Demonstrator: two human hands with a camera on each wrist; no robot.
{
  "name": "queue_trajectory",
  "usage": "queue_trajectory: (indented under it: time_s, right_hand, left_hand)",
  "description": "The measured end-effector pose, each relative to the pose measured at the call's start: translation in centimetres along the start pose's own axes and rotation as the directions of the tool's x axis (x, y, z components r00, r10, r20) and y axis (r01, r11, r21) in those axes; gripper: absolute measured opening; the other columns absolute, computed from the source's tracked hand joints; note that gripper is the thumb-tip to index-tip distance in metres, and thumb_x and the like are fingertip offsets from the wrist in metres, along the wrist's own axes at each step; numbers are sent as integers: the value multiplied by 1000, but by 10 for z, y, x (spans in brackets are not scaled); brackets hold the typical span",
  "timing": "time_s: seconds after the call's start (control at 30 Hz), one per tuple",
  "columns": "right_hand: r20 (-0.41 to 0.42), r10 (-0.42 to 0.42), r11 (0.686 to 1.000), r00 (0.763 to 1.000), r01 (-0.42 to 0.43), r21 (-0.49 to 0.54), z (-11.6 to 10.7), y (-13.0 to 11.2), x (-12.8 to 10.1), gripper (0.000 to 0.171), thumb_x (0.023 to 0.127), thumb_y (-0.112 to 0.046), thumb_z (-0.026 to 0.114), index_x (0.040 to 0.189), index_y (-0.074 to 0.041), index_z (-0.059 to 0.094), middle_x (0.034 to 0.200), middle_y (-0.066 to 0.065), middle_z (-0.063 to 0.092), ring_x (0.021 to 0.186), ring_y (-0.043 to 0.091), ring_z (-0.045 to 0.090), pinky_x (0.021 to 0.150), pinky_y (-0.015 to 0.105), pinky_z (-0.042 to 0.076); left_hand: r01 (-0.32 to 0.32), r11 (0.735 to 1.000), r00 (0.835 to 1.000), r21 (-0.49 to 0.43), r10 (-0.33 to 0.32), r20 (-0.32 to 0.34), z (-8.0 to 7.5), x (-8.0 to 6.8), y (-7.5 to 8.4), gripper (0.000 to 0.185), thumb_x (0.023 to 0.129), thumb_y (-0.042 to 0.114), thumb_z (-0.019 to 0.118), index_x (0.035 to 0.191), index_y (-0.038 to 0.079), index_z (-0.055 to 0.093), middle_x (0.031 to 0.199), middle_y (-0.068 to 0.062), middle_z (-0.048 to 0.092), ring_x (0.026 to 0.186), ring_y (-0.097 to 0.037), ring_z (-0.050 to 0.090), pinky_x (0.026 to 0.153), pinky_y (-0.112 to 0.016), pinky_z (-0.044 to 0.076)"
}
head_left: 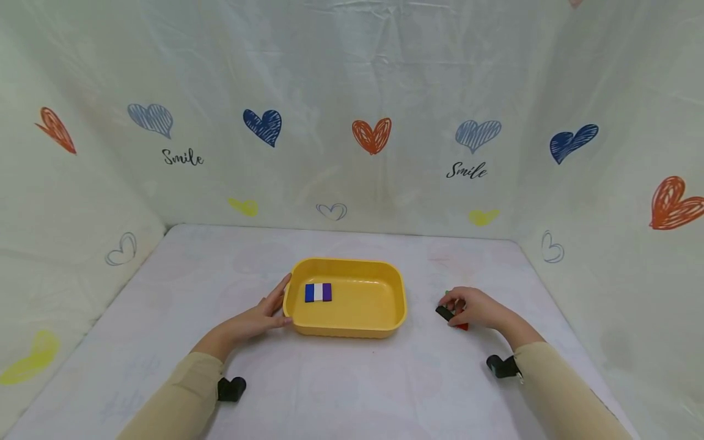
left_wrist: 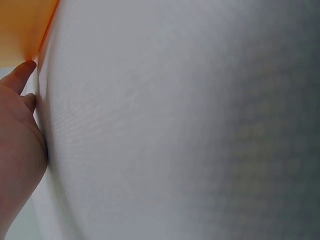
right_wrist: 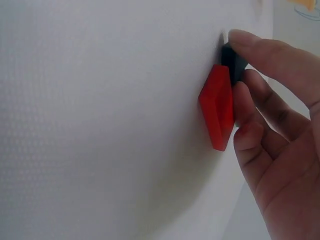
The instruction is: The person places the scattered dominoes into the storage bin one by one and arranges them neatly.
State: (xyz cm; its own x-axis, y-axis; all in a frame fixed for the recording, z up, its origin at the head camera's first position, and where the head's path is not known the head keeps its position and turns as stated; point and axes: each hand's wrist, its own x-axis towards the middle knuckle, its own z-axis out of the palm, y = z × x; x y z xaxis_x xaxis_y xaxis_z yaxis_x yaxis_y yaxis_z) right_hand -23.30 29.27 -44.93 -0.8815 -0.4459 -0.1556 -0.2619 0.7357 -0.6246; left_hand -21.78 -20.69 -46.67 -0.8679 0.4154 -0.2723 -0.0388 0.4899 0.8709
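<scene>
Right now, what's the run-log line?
left hand: touches yellow tray; right hand: pinches black block; red block: beside black block; tray: blue block, white block, purple block

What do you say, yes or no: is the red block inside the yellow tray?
No, the head view shows the red block at the right hand, outside and to the right of the yellow tray.

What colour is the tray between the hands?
Yellow; the tray shows best in the head view.
</scene>
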Motion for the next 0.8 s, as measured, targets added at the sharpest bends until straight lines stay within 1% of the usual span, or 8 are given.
queue_trajectory:
  time_s: [0.23,0.37,0.47,0.57,0.7,0.8]
  right_hand:
    - [103,47,996,994,-55,71,-2,-4,-1,45,74,-3,83,116,-5,66,97,7,54,66,20,57,59,29,52]
    - [132,58,993,990,-71,98,-3,1,-1,47,75,0,80,119,-4,65,94,8,54,63,19,58,58,29,53]
    - [133,70,990,989,-86,116,-2,4,-1,45,77,2,78,120,-2,64,91,7,54,64,18,59,59,29,52]
    - [121,65,989,991,-80,122,-2,5,-1,45,76,1,79,118,0,64,88,7,54,65,18,59,59,28,52]
    - [87,47,993,995,-56,105,-1,6,-1,45,73,-3,83,114,2,65,86,5,55,65,18,57,59,26,50]
    - [60,44,995,997,-49,90,0,7,-1,45,72,-8,86,112,1,66,85,4,55,67,18,56,58,25,48]
  left_hand:
    - [5,1000,1000,-17,-5,1,0,0,0,101,87,34,73,156,40,-1,159,-18,19,143,-41,-19,102,-70,-17]
    - [2,1000,1000,-14,-2,2,0,0,0,100,88,34,72,156,40,-1,160,-18,19,144,-41,-19,103,-70,-17]
    - [-4,1000,1000,-12,4,2,0,0,0,100,88,34,72,156,40,-2,159,-18,19,144,-41,-18,103,-70,-17]
    - [-5,1000,1000,-13,5,2,1,0,1,100,88,34,72,156,40,-2,159,-18,19,144,-42,-18,103,-70,-17]
    - [1,1000,1000,-13,-1,1,1,-1,2,100,88,34,72,156,40,-2,160,-18,18,143,-41,-19,103,-70,-17]
    - [4,1000,1000,-12,-4,3,0,0,2,100,89,34,71,156,40,-2,160,-18,17,143,-41,-19,102,-71,-16]
